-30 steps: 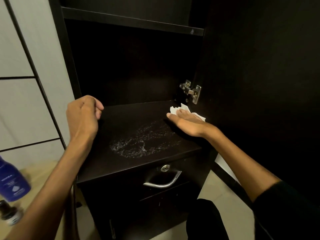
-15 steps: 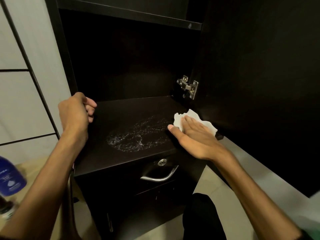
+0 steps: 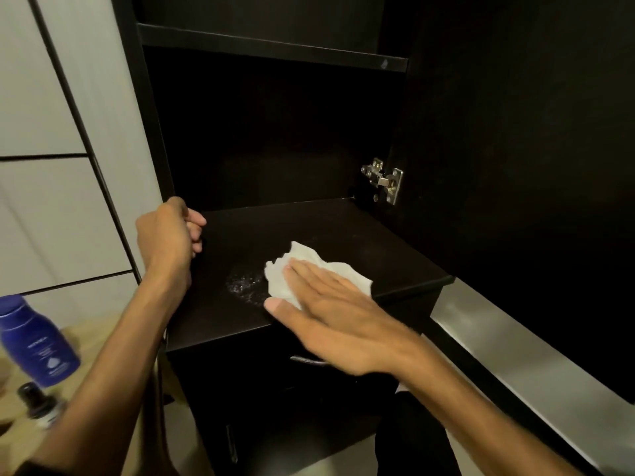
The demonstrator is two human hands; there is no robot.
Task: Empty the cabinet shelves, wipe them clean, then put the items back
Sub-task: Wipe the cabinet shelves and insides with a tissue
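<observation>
The right hand [image 3: 330, 314] has swept the white paper towel [image 3: 309, 269] from beside the hinge [image 3: 383, 180] at the shelf's back corner out to the front middle, and the wet patch [image 3: 245, 285] has shrunk to a glistening smear just left of the towel. The wiping looks well along; one more pass leftward should clear it. That hand lies flat, fingers spread, pressing the crumpled towel onto the shelf [image 3: 309, 221]. The left hand [image 3: 168, 231], curled into a loose fist, grips the cabinet's frame at the shelf's left edge. The shelf itself is dark, bare and matte behind the towel. Well left of and below the shelf, a blue bottle [image 3: 36, 341] and a small dark bottle [image 3: 36, 400] wait on a pale surface [image 3: 92, 333].
</observation>
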